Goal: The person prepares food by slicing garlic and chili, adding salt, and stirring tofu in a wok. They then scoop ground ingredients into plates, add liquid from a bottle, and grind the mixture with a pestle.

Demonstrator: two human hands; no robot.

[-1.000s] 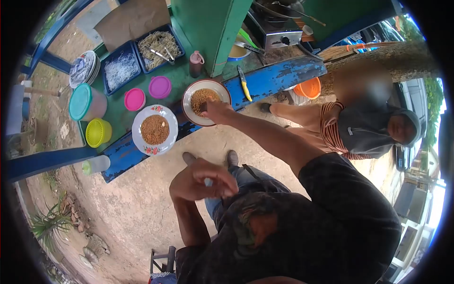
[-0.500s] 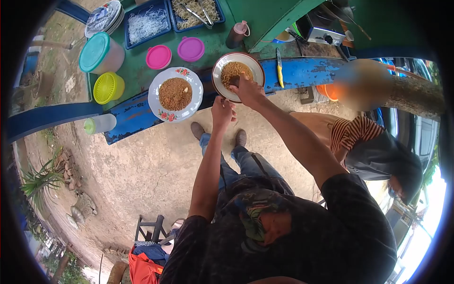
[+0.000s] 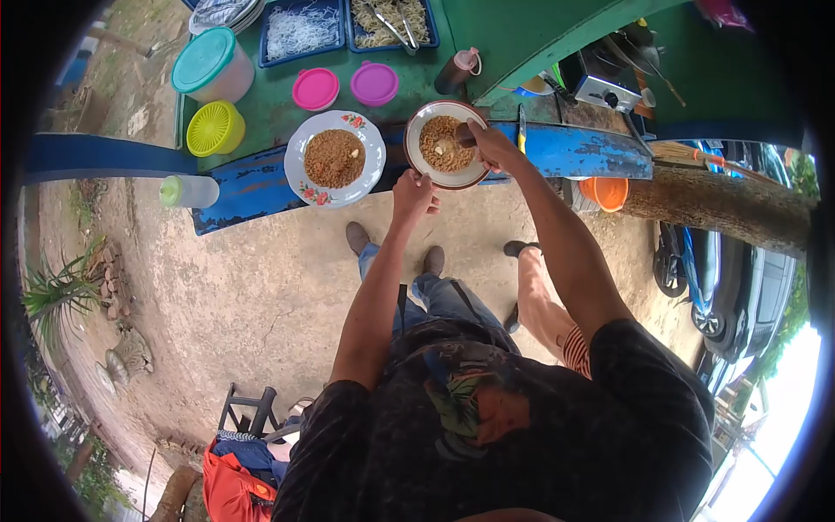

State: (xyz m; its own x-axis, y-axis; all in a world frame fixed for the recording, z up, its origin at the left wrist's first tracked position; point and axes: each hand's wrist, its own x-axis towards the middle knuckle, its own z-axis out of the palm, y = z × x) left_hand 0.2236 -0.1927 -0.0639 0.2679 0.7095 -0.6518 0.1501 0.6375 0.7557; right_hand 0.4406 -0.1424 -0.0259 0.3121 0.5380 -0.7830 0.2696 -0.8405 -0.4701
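A brown-rimmed plate [image 3: 417,158] with brown granular food and a pale lump on it sits at the counter's front edge. My left hand [image 3: 414,193] grips its near rim, fingers curled. Over the plate's right side, my right hand [image 3: 496,148] is closed round a dark brown rounded object [image 3: 467,135], whose exact kind I cannot make out. Just left stands a white floral plate [image 3: 298,153], bearing similar brown food with a small pale piece.
Behind are a pink lid [image 3: 316,89], a purple lid [image 3: 375,83], a dark bottle [image 3: 452,73] and blue trays of noodles [image 3: 303,35]. A yellow-handled knife [image 3: 522,130] lies to the right. Another person's leg [image 3: 541,304] shows beside me.
My right hand has moved to the plate's right side, uncovering the food and pale lump. The view has shifted, and the other person has mostly passed behind my right arm and body.
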